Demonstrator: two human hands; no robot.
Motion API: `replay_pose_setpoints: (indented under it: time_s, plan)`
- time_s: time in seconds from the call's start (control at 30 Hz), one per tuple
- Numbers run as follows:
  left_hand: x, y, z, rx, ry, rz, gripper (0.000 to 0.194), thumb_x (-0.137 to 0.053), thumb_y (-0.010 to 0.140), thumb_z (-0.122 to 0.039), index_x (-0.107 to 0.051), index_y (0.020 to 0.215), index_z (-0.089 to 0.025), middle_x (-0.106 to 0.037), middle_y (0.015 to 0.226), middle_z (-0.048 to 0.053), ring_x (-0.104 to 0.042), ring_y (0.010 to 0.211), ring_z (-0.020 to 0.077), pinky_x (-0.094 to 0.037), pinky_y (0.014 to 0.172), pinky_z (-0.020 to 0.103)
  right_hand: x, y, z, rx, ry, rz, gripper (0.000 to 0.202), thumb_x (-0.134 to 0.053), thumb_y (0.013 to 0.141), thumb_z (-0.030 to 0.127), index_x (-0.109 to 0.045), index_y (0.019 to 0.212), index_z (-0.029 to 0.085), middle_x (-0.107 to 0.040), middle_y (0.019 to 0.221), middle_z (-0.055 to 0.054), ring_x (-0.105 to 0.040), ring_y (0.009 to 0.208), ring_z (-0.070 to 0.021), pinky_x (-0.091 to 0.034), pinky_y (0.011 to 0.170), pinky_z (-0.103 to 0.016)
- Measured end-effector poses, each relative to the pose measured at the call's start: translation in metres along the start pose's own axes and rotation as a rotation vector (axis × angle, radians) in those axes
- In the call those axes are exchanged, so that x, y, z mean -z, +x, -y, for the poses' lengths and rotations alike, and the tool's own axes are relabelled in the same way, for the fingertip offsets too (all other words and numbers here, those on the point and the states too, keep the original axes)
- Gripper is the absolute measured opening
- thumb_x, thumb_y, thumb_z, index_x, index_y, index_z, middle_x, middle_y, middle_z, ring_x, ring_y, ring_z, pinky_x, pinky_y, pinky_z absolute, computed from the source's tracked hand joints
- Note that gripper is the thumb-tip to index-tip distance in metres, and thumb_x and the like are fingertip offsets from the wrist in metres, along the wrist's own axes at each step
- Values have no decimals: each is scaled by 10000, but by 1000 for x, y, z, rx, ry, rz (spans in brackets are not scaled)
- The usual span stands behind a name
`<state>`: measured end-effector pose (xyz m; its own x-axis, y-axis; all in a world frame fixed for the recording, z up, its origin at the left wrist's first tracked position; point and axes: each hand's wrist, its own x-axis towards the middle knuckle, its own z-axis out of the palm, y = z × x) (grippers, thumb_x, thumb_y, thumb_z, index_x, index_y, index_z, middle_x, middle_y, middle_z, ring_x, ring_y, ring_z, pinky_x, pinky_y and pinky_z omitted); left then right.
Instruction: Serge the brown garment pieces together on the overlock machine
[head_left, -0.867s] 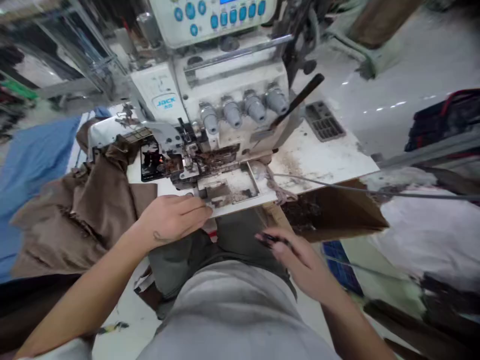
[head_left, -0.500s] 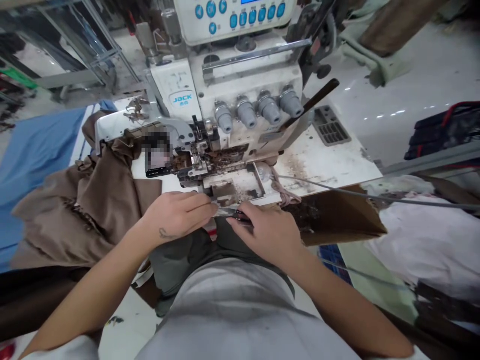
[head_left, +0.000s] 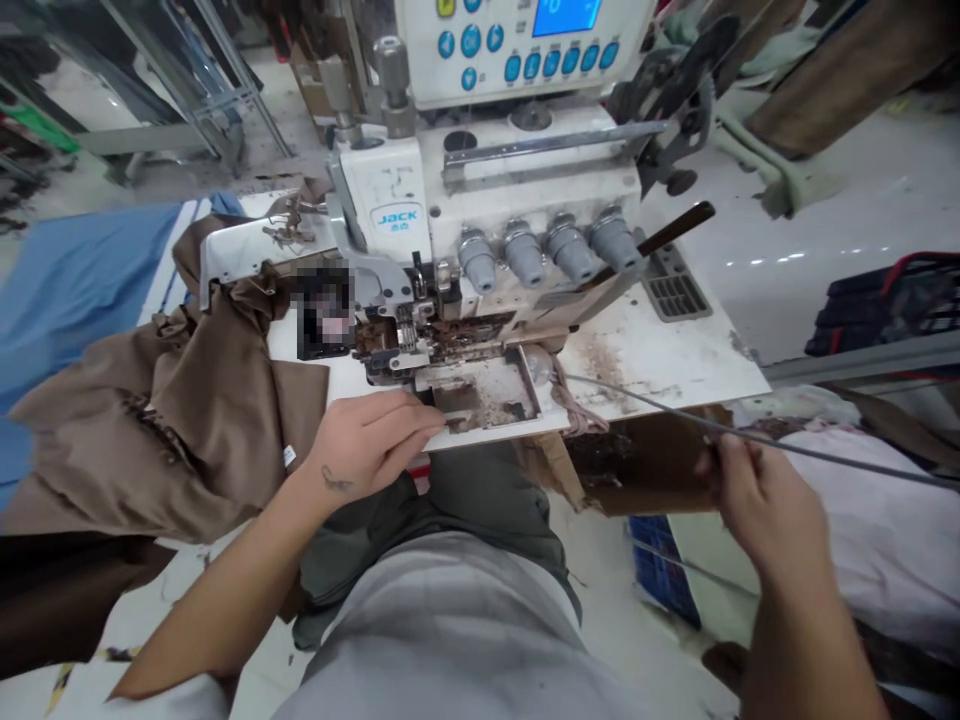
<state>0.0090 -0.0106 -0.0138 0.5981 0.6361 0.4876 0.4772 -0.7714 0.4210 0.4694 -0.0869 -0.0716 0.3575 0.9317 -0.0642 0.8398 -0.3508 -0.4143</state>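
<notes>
A white overlock sewing machine [head_left: 397, 215] with its front cover area laid bare stands before me, brown lint in its lower workings. My left hand [head_left: 379, 440] is at the front edge of the machine bed, thumb and fingers pinched together; what they hold, if anything, is too small to make out. Off to the right, my right hand [head_left: 776, 500] is curled closed and slightly blurred, just below the grey hose [head_left: 645, 397]. Whether it touches the hose, or what lies within its fingers, I cannot make out.
Brown fabric [head_left: 217, 400] is heaped left of the machine, over blue cloth [head_left: 90, 270]. A phone [head_left: 326, 315], partly pixelated, lies by the needle area. Below the table's right side are a cardboard box [head_left: 652, 480] and pale cloth [head_left: 885, 500].
My right hand has left the left hand and swung right towards the hose. A dark, partly metallic item seen by its fingers no longer shows clearly. The left hand stays near the bed edge.
</notes>
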Motion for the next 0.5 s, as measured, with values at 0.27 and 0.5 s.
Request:
replay_pose_setpoints:
  time_s: [0.27, 0.5]
  plan:
    - [-3, 7, -25, 139, 52, 1, 135, -644, 1011, -159, -693, 1132, -194, -724, 894, 18, -668, 751, 140, -499, 684, 248, -21, 118, 63, 244, -345, -150, 469, -349, 1130, 470, -715, 1263, 209, -706, 1164, -181, -639, 987, -286, -413, 745, -382]
    - [-6, 5, -29, 123, 87, 23, 154, -630, 1010, -137, -674, 1152, -180, -732, 914, 31, -699, 808, 157, -525, 724, 264, -18, 45, -4, 61, -147, -342, 482, -339, 1053, 415, -739, 1154, 165, -760, 1077, -184, -724, 950, -366, -534, 772, -455]
